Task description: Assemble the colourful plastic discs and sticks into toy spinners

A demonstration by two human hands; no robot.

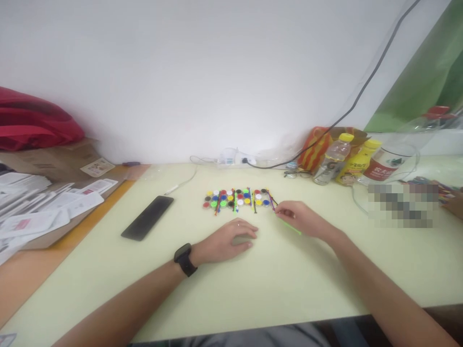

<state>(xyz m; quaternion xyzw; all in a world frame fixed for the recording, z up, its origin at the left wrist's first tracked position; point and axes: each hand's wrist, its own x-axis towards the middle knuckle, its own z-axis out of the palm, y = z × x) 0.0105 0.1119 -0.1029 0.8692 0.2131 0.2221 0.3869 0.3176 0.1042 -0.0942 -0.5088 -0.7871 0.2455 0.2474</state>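
A tidy block of small coloured caps [237,198], with thin coloured sticks standing between its columns, lies on the pale yellow table [275,284]. My right hand [300,218] is at the block's right end, fingers pinched on a thin green stick [291,225] that slants down to the right. Just below the block, my left hand [229,239] rests palm down on the table with fingers stretched out and a ring on one finger. A black watch [185,259] sits on that wrist.
A black phone [147,217] lies left of the caps. Bottles [336,159] and a clear jar [388,166] stand at the back right, near a power strip [233,158] and cable. Papers and packets [47,207] and a red bag [32,120] fill the left side.
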